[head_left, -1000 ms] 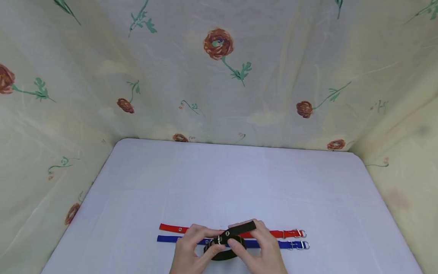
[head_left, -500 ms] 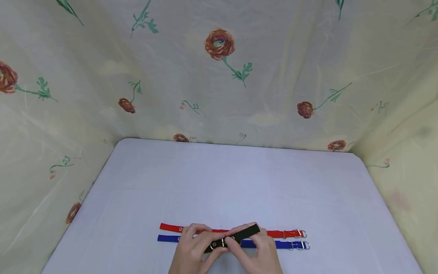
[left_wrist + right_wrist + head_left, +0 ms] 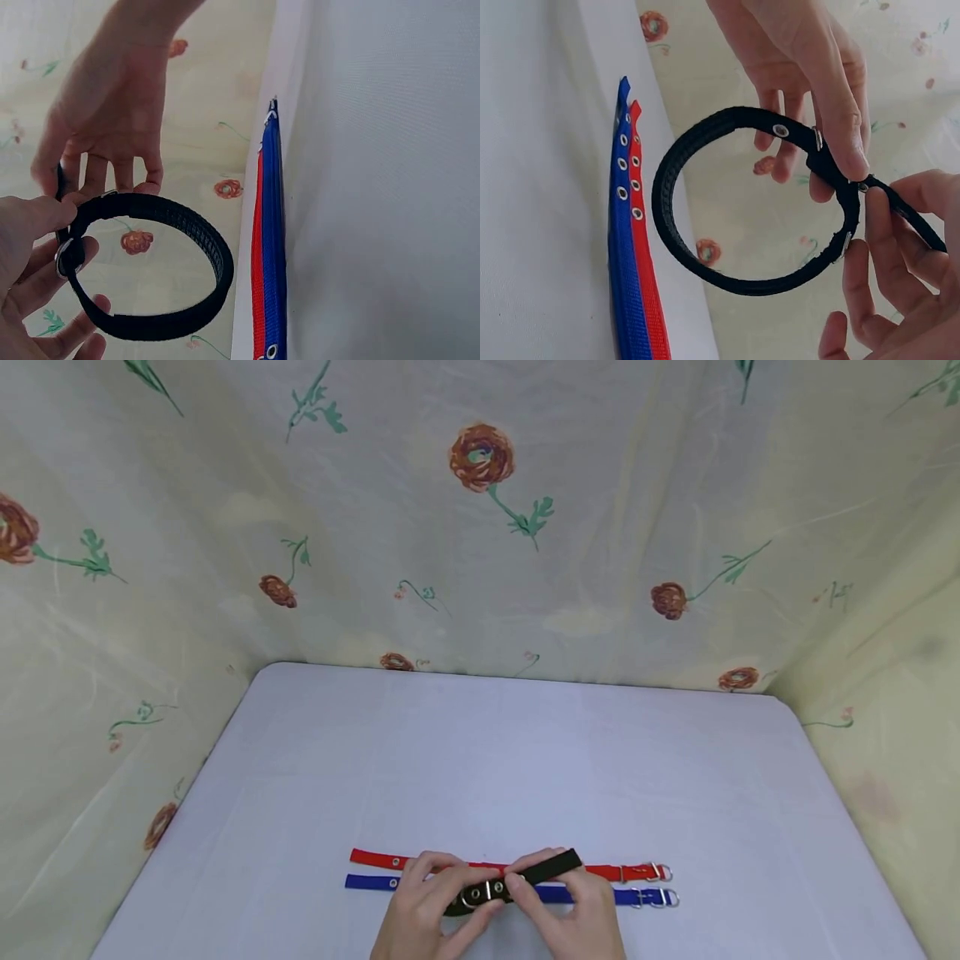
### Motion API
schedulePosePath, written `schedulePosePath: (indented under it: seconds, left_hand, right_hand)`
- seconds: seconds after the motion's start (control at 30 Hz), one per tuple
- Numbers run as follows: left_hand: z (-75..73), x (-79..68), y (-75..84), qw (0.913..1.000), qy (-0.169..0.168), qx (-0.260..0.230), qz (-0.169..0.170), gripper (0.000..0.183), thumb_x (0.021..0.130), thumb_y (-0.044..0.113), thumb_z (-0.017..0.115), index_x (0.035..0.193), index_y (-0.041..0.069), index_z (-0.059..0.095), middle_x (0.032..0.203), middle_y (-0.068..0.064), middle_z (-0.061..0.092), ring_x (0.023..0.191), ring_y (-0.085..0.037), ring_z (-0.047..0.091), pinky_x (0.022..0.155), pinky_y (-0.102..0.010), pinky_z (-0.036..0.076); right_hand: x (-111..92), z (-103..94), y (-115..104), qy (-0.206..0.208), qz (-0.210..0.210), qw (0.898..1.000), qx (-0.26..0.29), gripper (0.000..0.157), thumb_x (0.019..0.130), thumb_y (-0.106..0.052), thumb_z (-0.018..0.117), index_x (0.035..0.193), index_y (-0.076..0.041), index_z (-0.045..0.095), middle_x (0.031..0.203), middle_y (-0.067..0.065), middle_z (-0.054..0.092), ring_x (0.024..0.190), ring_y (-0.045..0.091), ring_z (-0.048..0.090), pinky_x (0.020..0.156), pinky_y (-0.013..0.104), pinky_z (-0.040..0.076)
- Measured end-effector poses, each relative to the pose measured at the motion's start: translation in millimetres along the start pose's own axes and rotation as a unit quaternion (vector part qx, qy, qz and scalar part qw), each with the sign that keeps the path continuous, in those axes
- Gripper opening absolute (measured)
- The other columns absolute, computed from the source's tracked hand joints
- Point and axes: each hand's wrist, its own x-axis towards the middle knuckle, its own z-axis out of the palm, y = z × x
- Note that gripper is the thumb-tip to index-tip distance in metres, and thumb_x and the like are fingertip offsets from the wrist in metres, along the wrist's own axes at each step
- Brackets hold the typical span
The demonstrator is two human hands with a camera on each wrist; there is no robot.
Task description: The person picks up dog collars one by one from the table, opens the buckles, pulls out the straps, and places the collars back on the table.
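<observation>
A black collar (image 3: 558,866) with metal eyelets and a buckle (image 3: 488,890) is looped into a ring, held between both hands. My left hand (image 3: 420,906) pinches it at the buckle, thumb below and fingers above. With thumb and fingers, my right hand (image 3: 577,910) pinches the strap just past the buckle, and the free tail sticks out up to the right. Both wrist views show the round loop (image 3: 172,326) hanging open under the hands. Behind them on the table lie a red collar (image 3: 375,859) and a blue collar (image 3: 367,882), their middles partly hidden by the hands.
The two flat collars lie side by side across the white table (image 3: 517,760), eyelet ends left and metal rings (image 3: 672,897) right. Flower-patterned cloth (image 3: 570,527) hangs behind the table and along both sides.
The black collar has turned so that its loop shows less from above. Its tail reaches farther right beyond the buckle, and my right hand's grip has shifted along the strap.
</observation>
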Motion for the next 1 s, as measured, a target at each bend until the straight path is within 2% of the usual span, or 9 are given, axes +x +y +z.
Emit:
schedulePosePath:
  seconds: [0.13,0.2,0.27,0.4,0.53,0.63,0.8,1.0]
  left_hand:
    - [1.3,0.2,1.2,0.9998,0.002,-0.013,-0.011,0.036,0.081,0.031,0.096,0.115,0.029,0.082,0.097,0.022,0.080,0.096,0.001,0.058,0.083,-0.022,0.053]
    - [2.0,0.6,1.7,0.9991,0.004,-0.030,-0.029,0.033,0.082,0.029,0.095,0.112,0.029,0.083,0.095,0.023,0.079,0.095,0.001,0.059,0.080,-0.021,0.053]
    - [2.2,0.9,2.6,0.9963,0.000,-0.060,-0.063,0.030,0.083,0.028,0.095,0.110,0.031,0.083,0.093,0.025,0.077,0.094,0.002,0.058,0.077,-0.020,0.053]
    - [1.4,2.2,4.5,0.9804,-0.024,-0.132,-0.144,0.025,0.089,0.028,0.090,0.110,0.038,0.082,0.094,0.029,0.072,0.094,0.004,0.058,0.076,-0.020,0.052]
    - [-0.3,3.7,5.8,0.9650,-0.050,-0.166,-0.197,0.018,0.094,0.035,0.085,0.110,0.043,0.081,0.098,0.029,0.073,0.094,0.005,0.058,0.078,-0.022,0.052]
    - [-2.3,4.3,6.1,0.9589,-0.066,-0.179,-0.210,0.015,0.098,0.040,0.080,0.113,0.040,0.080,0.103,0.026,0.076,0.096,0.003,0.061,0.082,-0.024,0.054]
    - [-5.7,5.0,6.2,0.9466,-0.095,-0.212,-0.223,0.019,0.103,0.046,0.071,0.119,0.039,0.076,0.109,0.026,0.078,0.104,0.000,0.068,0.095,-0.033,0.055]
    - [-5.9,6.9,4.4,0.9301,-0.111,-0.253,-0.242,0.016,0.102,0.045,0.074,0.117,0.040,0.076,0.107,0.025,0.080,0.101,0.000,0.076,0.097,-0.034,0.050]
  right_hand:
    - [0,0.5,2,-0.007,-0.009,1.000,-0.006,0.013,0.095,-0.021,0.083,0.092,-0.034,0.078,0.090,-0.024,0.078,0.089,-0.002,0.074,0.082,0.030,0.063]
    - [0,0.7,5,-0.016,-0.037,0.999,-0.008,0.014,0.094,-0.022,0.084,0.097,-0.033,0.078,0.093,-0.024,0.078,0.090,-0.002,0.074,0.082,0.030,0.063]
    - [1,0.5,9,-0.028,-0.082,0.996,-0.012,0.017,0.093,-0.021,0.086,0.102,-0.032,0.077,0.099,-0.022,0.078,0.092,0.000,0.075,0.082,0.030,0.064]
    - [3,-0.9,18,-0.045,-0.172,0.983,-0.034,0.027,0.089,-0.013,0.087,0.111,-0.026,0.077,0.106,-0.014,0.078,0.096,0.003,0.075,0.080,0.027,0.064]
    - [6,-1.9,22,-0.041,-0.215,0.973,-0.071,0.031,0.086,-0.005,0.087,0.111,-0.019,0.077,0.106,-0.009,0.079,0.095,0.006,0.076,0.078,0.025,0.064]
    - [6,-2.0,21,-0.053,-0.200,0.975,-0.078,0.030,0.087,-0.006,0.086,0.112,-0.018,0.075,0.103,-0.011,0.078,0.092,0.004,0.075,0.078,0.024,0.063]
    - [7,-1.3,16,-0.102,-0.131,0.985,-0.052,0.018,0.099,-0.019,0.079,0.114,-0.019,0.070,0.098,-0.013,0.077,0.086,-0.003,0.065,0.074,0.022,0.059]
    - [9,-4.3,17,-0.150,-0.102,0.983,-0.020,0.007,0.105,-0.024,0.073,0.110,-0.020,0.073,0.101,-0.010,0.077,0.089,-0.004,0.066,0.076,0.023,0.060]
